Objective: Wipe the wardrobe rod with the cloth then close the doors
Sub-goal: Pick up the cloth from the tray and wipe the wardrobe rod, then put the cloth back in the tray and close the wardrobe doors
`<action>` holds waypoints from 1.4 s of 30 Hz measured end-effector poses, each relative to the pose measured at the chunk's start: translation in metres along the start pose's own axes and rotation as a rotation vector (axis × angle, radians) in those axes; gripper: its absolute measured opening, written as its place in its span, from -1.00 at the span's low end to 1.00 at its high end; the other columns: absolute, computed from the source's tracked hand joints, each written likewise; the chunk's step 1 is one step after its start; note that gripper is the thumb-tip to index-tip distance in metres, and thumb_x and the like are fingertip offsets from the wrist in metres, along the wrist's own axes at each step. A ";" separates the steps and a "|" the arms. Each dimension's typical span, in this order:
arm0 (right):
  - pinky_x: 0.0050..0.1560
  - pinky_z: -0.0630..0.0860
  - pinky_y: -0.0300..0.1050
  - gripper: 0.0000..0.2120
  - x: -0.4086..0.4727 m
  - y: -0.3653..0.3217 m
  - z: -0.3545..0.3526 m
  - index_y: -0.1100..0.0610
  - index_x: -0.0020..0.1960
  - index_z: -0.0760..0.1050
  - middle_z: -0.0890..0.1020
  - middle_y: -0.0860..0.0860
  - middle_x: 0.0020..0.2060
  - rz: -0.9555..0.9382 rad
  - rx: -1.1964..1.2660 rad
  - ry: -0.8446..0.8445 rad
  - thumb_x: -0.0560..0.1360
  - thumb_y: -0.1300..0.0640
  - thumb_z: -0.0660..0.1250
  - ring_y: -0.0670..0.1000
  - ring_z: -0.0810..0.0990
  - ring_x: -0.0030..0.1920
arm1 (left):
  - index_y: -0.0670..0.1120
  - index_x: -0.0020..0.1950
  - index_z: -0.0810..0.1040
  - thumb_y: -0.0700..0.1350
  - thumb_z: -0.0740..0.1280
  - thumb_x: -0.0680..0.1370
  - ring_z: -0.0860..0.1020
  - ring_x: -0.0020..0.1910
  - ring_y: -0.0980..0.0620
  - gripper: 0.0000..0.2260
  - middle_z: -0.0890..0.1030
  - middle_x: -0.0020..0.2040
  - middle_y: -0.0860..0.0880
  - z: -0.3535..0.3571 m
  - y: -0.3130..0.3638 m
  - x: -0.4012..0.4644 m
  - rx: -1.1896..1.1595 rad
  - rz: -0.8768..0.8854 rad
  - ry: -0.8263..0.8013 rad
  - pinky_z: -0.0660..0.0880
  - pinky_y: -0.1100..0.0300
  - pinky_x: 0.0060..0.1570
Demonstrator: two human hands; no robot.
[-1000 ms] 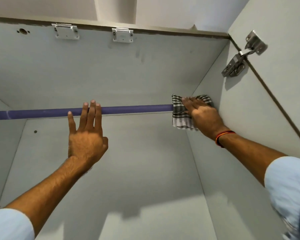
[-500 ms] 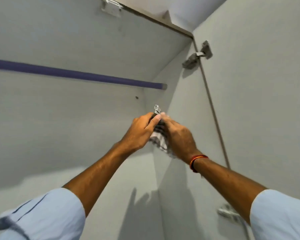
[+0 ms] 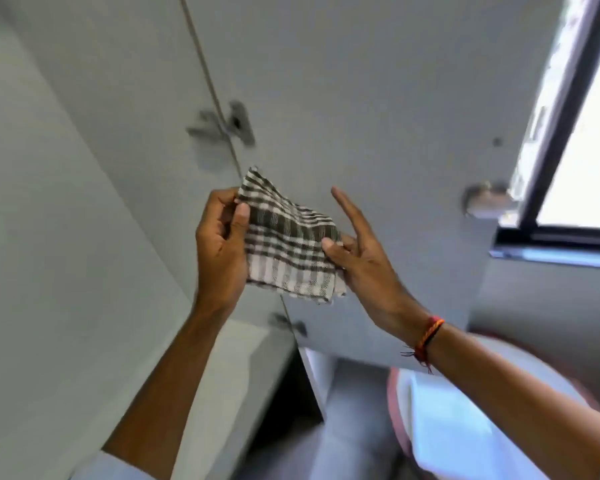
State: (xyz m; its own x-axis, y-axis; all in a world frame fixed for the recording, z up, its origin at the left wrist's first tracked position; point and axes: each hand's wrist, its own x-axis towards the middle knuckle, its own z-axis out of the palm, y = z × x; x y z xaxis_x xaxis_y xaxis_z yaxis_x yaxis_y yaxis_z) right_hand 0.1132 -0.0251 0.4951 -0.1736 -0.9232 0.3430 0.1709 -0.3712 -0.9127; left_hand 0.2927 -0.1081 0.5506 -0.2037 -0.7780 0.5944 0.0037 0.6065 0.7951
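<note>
A checked grey-and-white cloth (image 3: 286,244) is held folded in front of me, in the middle of the view. My left hand (image 3: 220,244) grips its left edge with thumb over the fabric. My right hand (image 3: 357,247) pinches its right edge with the thumb, the index finger pointing up. Behind the cloth stands the open right wardrobe door (image 3: 378,98), pale grey, with two hinges (image 3: 227,126) along its inner edge. The wardrobe rod is out of view.
The wardrobe's side panel (image 3: 66,220) fills the left. A metal handle (image 3: 485,200) sits on the door's far edge. A dark-framed window (image 3: 575,168) is at the right. Below lies the floor with a round pale object (image 3: 465,427).
My right hand took the cloth off the rod's right end and both hands came together on it. My view swung right and down, from the rod to the open door.
</note>
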 end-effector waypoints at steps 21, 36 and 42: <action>0.58 0.27 0.02 -0.18 -0.253 0.344 -0.367 0.12 0.62 0.14 0.27 0.13 0.57 1.016 -0.365 0.323 0.42 0.57 0.10 0.10 0.30 0.56 | -0.12 0.57 0.28 -0.53 0.13 0.45 0.48 0.26 -0.03 -0.29 0.38 0.38 -0.16 0.400 -0.358 -0.334 0.529 -1.027 -0.934 0.32 0.46 0.08; 0.63 0.08 0.18 -0.16 -0.230 0.342 -0.360 0.08 0.65 -0.03 -0.01 0.19 0.66 1.121 -0.626 0.024 0.44 0.34 0.21 0.21 -0.02 0.65 | -0.07 0.61 0.15 -0.23 0.35 0.51 0.24 0.57 -0.03 -0.29 0.21 0.60 -0.06 0.389 -0.335 -0.316 0.663 -0.988 -0.901 0.17 0.27 0.42; 0.66 0.03 0.03 -0.20 -0.184 0.252 -0.330 0.09 0.66 -0.03 0.04 0.08 0.66 0.846 -0.717 -0.143 0.49 0.34 0.20 0.06 0.01 0.66 | -0.08 0.62 0.13 -0.22 0.23 0.56 0.14 0.61 0.06 -0.37 0.16 0.64 0.00 0.349 -0.226 -0.264 0.838 -0.660 -0.936 0.11 0.18 0.56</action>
State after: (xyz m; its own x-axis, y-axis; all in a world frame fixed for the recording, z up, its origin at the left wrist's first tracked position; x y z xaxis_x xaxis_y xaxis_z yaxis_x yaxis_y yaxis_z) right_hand -0.1324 0.0843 0.1290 -0.1452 -0.8712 -0.4690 -0.4257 0.4829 -0.7652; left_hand 0.0038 0.0178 0.1715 -0.5044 -0.7584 -0.4129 -0.8506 0.3539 0.3890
